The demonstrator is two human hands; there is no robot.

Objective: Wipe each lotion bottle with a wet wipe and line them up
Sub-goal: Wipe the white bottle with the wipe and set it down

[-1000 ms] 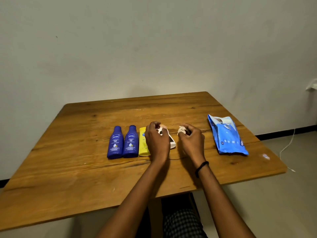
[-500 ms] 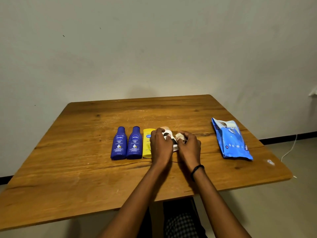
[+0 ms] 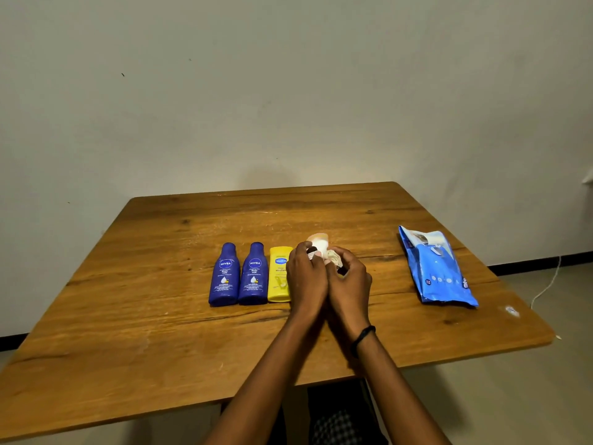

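Observation:
Two dark blue lotion bottles [image 3: 225, 275] [image 3: 253, 274] and a yellow lotion bottle [image 3: 278, 275] lie side by side on the wooden table [image 3: 160, 316]. Right of them my left hand [image 3: 306, 279] grips a white bottle [image 3: 318, 243] with a peach cap; only its top shows past my fingers. My right hand [image 3: 348, 282] holds a crumpled wet wipe [image 3: 333, 256] against that bottle. The two hands touch each other.
A blue pack of wet wipes [image 3: 438, 271] lies near the table's right edge. A small scrap [image 3: 511, 310] sits at the front right corner. A white cable [image 3: 545, 285] runs along the floor on the right.
My right hand with the wipe has moved left, from apart to pressed against my left hand and the white bottle. The view has tilted slightly.

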